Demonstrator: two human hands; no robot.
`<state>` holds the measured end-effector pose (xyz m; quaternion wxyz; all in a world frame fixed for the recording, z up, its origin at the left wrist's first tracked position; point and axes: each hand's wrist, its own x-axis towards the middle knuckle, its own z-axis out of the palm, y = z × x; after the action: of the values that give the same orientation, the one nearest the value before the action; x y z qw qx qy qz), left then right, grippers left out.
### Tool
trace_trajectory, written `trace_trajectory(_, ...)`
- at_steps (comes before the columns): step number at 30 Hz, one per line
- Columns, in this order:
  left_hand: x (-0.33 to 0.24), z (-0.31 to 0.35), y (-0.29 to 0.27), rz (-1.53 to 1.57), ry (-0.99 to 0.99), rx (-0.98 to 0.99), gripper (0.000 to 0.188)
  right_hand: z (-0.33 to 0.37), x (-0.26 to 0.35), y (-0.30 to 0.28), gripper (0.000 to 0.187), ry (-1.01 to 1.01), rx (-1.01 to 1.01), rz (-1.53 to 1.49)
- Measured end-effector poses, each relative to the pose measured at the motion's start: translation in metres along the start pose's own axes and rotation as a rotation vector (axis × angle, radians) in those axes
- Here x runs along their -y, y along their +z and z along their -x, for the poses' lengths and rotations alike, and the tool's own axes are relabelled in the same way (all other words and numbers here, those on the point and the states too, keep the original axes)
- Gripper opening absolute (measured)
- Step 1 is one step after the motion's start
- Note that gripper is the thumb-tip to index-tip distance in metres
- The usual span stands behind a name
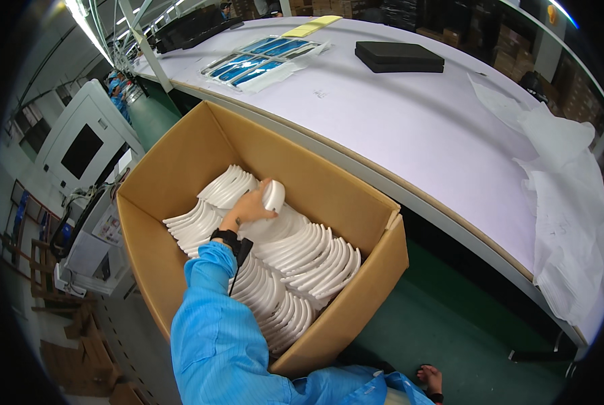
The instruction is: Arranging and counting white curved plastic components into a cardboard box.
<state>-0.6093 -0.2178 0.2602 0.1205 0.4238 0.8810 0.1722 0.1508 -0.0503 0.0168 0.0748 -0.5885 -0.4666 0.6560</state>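
My left hand [251, 206], in a blue sleeve with a black strap at the wrist, reaches into a large cardboard box [160, 154]. Its fingers are closed around a white curved plastic piece [273, 196], above rows of similar pieces. Several white curved pieces [319, 260] stand tightly nested in rows, filling much of the box. The left forearm covers part of the near rows. Low at the right, outside the box, my right hand [430, 378] hangs with loosely bent fingers, apparently holding nothing.
Beside the box runs a long white-topped table [410, 128]. On it lie a black flat case [399, 57], blue-filmed panels in clear plastic [261, 59], a yellow pad [312, 25] and crumpled white wrapping [562, 196]. A white machine [89, 138] stands left. Cardboard [79, 358] lies on the floor.
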Motion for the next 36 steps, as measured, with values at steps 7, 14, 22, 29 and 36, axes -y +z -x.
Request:
trace_trajectory(7,0.05,-0.026,-0.008,-0.148,-0.086,0.026,0.108,0.011,0.017,0.005,0.022,-0.024,0.057,0.059)
trace_trajectory(14,0.073,-0.032,0.033,-0.19,-0.274,0.089,0.097,0.009,0.011,0.0,0.02,0.003,0.062,0.041)
trace_trajectory(22,0.075,-0.004,0.085,-0.377,-0.144,-0.524,0.074,0.007,0.012,0.001,0.021,0.016,0.041,0.048)
trace_trajectory(29,0.089,-0.001,0.086,-0.707,-0.074,-0.639,0.077,0.011,0.013,0.008,0.022,0.015,0.057,0.021)
trace_trajectory(36,0.088,-0.01,0.073,-0.199,-0.295,-0.398,0.083,0.026,0.031,0.019,0.019,0.019,-0.001,0.028)
